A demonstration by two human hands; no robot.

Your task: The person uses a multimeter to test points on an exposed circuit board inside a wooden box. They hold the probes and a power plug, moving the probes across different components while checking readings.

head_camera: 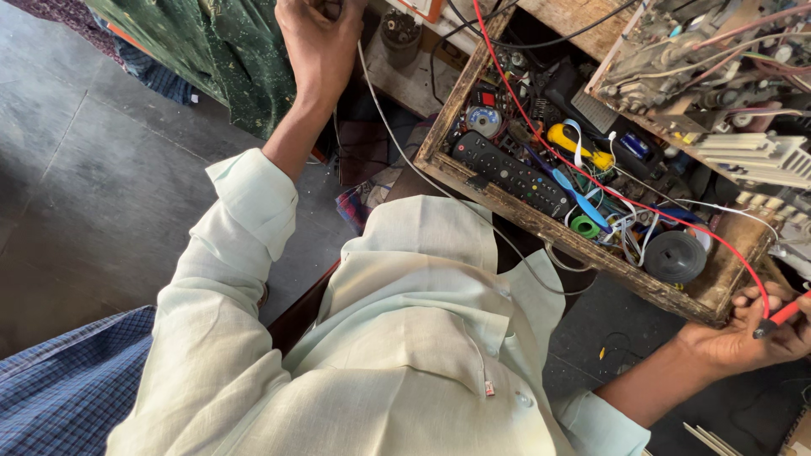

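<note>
My left hand [317,42] reaches up to the top edge of the view, with its fingers curled. A thin white cable [397,139] comes out from beside this hand and runs down across my pale green shirt. My right hand [748,338] rests at the lower right, beside the corner of a wooden drawer [549,232]. It pinches a red test probe [781,317]. The probe's red wire [591,177] runs up over the drawer to the top of the view.
The drawer holds a black remote control [511,173], a black tape roll [674,256], a yellow-handled tool [574,145] and loose wires. An open circuit board chassis [718,59] stands at the top right. Green cloth [220,51] hangs at the top left over a grey floor.
</note>
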